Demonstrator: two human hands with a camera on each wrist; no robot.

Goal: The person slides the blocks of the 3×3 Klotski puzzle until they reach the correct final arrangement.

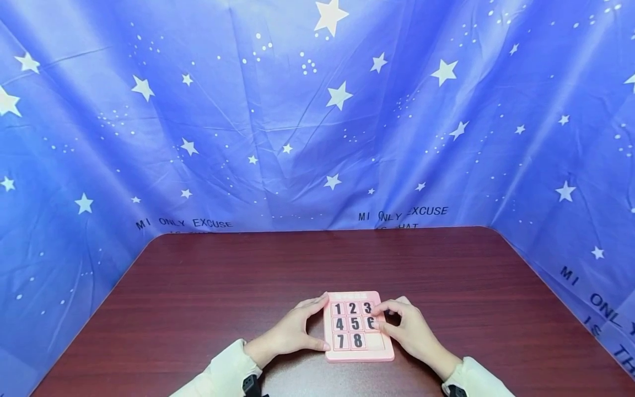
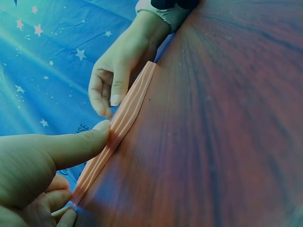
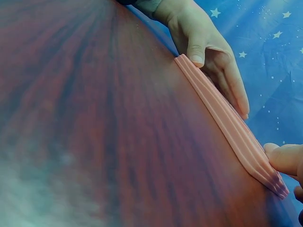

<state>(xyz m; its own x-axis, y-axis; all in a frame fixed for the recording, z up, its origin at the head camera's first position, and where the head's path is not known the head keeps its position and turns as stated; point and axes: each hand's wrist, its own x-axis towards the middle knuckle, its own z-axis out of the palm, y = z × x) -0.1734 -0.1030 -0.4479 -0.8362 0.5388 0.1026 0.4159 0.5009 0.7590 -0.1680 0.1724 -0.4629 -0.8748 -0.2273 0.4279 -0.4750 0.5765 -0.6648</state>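
Observation:
A pink sliding number puzzle (image 1: 359,356) lies flat near the table's front. Its tiles read 1 to 8 in three rows, with a gap at the lower right. My left hand (image 1: 291,330) holds the puzzle's left side, thumb at the near corner and fingers toward the far one. Over the puzzle's right side, my right hand (image 1: 414,331) has its thumb and index finger at the tiles 3 and 6, partly covering them. Only the ridged pink edge (image 2: 124,118) of the puzzle shows in the left wrist view; the tile faces are hidden there.
The dark red wood table (image 1: 223,275) extends around the puzzle. A blue curtain (image 1: 278,110) with white stars and printed words hangs behind the table and along both sides. Each pale sleeve (image 1: 223,369) has a black device at its wrist.

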